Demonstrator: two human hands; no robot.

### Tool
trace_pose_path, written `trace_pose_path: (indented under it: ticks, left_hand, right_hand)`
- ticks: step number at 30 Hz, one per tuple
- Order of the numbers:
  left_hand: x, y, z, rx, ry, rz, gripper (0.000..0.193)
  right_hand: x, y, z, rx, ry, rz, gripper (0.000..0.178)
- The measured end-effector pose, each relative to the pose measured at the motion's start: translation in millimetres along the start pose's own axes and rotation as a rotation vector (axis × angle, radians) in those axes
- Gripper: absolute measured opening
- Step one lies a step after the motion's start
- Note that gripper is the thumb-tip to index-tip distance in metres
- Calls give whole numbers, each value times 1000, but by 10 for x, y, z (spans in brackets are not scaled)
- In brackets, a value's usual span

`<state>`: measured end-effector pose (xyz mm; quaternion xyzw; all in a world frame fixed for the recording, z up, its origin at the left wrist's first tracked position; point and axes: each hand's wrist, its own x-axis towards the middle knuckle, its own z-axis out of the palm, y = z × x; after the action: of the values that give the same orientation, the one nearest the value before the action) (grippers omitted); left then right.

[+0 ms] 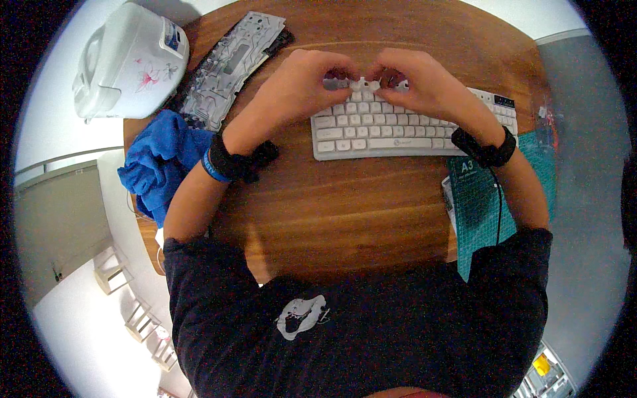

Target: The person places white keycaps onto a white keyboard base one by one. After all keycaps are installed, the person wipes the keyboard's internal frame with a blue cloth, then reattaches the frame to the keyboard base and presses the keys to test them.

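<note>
A white keyboard [378, 143] with white keycaps lies on the wooden table. Both my hands are at its far edge, close together with a small gap between them. My left hand [306, 83] is curled, with its thumb and fingers closed over the keyboard's upper left part. The right hand [428, 85] mirrors it just to the right, thumb and fingers bent round the same far edge. White parts show between the fingertips. My hands hide much of the top rows, and exactly what the fingertips press on is hard to see.
A grey-white keyboard shell [232, 69] with its inside showing lies at the back left, near a white rice cooker [136, 66]. A blue towel [162, 156] is by my left forearm. A green cutting mat [484, 209] lies under my right arm. A black cable [499, 205] hangs from my right wristband.
</note>
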<state>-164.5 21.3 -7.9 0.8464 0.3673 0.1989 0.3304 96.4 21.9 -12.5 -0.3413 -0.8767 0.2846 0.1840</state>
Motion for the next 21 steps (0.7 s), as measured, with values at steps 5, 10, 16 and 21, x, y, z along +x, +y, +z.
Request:
trace_pose_path:
  ticks: [5,10,16,21]
  left_hand:
    - [1,-4,27,13,0,-6,29]
    - [20,-24,13,95,21,76,28]
    - [49,-19,54,99,40,36,19]
    - [65,-31,62,162,29,34,18]
  right_hand:
    - [20,27,33,39,26,-44,31]
    - [47,59,50,-19,32,-82,30]
    - [77,65,43,-53,33,-31,27]
    - [127,61,-7,-43,-25,56,26]
